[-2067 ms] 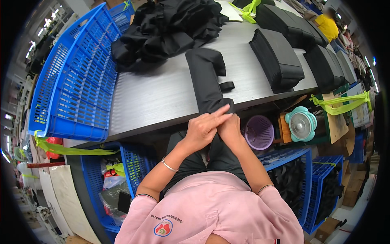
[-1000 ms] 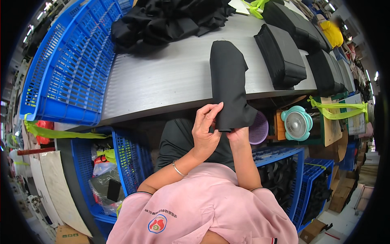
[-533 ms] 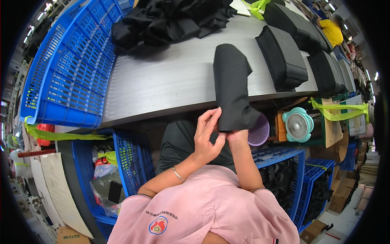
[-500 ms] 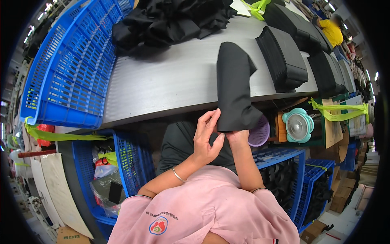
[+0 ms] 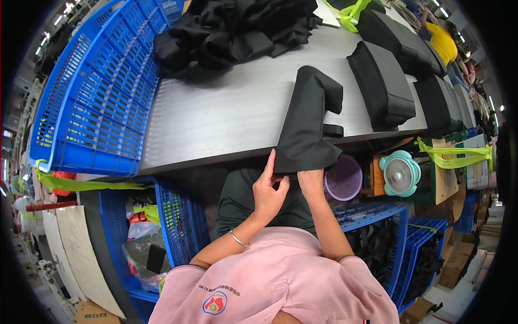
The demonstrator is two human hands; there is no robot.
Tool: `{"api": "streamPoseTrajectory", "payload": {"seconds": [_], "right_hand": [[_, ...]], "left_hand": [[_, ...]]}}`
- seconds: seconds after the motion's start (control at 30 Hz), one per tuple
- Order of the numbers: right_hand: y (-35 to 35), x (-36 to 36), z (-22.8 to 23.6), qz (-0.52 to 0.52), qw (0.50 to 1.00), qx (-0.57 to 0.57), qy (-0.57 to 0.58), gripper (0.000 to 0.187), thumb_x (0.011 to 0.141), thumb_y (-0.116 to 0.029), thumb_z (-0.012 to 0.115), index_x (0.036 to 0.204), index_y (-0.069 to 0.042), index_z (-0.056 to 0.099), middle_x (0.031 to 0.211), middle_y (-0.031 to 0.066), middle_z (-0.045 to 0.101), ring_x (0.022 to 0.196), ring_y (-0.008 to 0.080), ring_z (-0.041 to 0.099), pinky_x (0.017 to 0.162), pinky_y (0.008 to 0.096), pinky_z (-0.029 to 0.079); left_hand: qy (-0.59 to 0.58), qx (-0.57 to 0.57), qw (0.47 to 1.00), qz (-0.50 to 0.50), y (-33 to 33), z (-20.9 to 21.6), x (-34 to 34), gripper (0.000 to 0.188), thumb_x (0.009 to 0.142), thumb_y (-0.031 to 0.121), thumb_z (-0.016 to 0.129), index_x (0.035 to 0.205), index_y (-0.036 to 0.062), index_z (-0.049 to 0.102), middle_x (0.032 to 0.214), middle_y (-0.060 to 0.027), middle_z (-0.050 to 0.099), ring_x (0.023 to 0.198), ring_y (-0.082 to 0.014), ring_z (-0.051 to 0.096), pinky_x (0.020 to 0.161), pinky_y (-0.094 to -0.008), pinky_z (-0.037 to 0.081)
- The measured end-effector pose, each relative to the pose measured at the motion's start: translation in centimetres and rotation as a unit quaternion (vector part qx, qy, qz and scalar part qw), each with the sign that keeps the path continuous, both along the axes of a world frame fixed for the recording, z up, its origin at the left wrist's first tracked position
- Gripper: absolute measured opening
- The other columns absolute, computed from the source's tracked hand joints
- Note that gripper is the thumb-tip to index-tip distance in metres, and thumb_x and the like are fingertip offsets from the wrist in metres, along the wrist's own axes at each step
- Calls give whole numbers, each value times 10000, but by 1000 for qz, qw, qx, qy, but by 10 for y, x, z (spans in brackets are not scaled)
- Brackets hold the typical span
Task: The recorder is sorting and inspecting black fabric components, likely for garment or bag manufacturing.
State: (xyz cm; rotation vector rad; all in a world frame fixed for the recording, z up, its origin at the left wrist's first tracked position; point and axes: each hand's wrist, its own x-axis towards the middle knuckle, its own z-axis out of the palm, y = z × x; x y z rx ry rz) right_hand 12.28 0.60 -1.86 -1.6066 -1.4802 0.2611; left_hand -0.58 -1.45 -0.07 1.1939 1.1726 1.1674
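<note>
Fabric piece point(image 5: 301, 119), black and folded, lies in the head view from the person's fingers across the near edge of the grey surface point(image 5: 216, 116), its long axis running away from the body and leaning slightly right. It sits straight ahead of the right hand point(image 5: 311, 183), the nearer one, whose fingers pass under its near end; they are hidden, so how closed that grip is cannot be told. The left hand point(image 5: 268, 195) stands at the lower-left corner, its grip loosely open, index finger straight against the edge, thumb spread away from it. A short black strap loop point(image 5: 334, 130) juts from the right side. Beyond lies a black fabric heap point(image 5: 232, 40), with a blue plastic crate point(image 5: 100, 113) at left and a black folded stack point(image 5: 382, 86) at right.
</note>
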Motion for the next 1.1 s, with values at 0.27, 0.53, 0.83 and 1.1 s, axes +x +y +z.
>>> {"api": "streamPoseTrajectory", "payload": {"seconds": [0.27, 0.53, 0.83, 1.1], "right_hand": [[5, -11, 53, 92, 991, -80, 56, 210, 875, -88, 637, 1023, 61, 641, 974, 188, 683, 900, 362, 646, 836, 418, 498], [-3, -4, -23, -60, 994, -78, -53, 292, 823, -62, 619, 1104, 15, 646, 1131, 221, 636, 1123, 442, 567, 956, 509, 450], [-8, -28, -7, 26, 965, -155, -211, 304, 820, -87, 621, 1103, 18, 650, 1168, 240, 608, 1049, 399, 621, 913, 471, 500], [9, -20, 24, 44, 849, -488, -201, 225, 967, -221, 542, 1045, -65, 685, 1088, 247, 661, 1044, 427, 628, 861, 481, 520]], "left_hand": [[-14, 19, 999, 28, 11, -19, -7, 464, 928, -2, 488, 1385, 35, 566, 818, -65, 720, 693, -58, 622, 650, -255, 545], [-208, -165, 964, 8, 13, -44, 6, 430, 918, -52, 347, 1251, -63, 619, 1000, -95, 714, 746, -118, 660, 666, -263, 554], [-282, -228, 925, -109, 12, -67, 8, 282, 901, -4, 561, 1160, -1, 671, 1020, -33, 703, 866, -88, 623, 762, -256, 510], [-204, -331, 901, -190, 4, -76, 11, 187, 932, 130, 646, 1074, 10, 666, 995, -28, 665, 861, -104, 599, 680, -267, 472]]}}
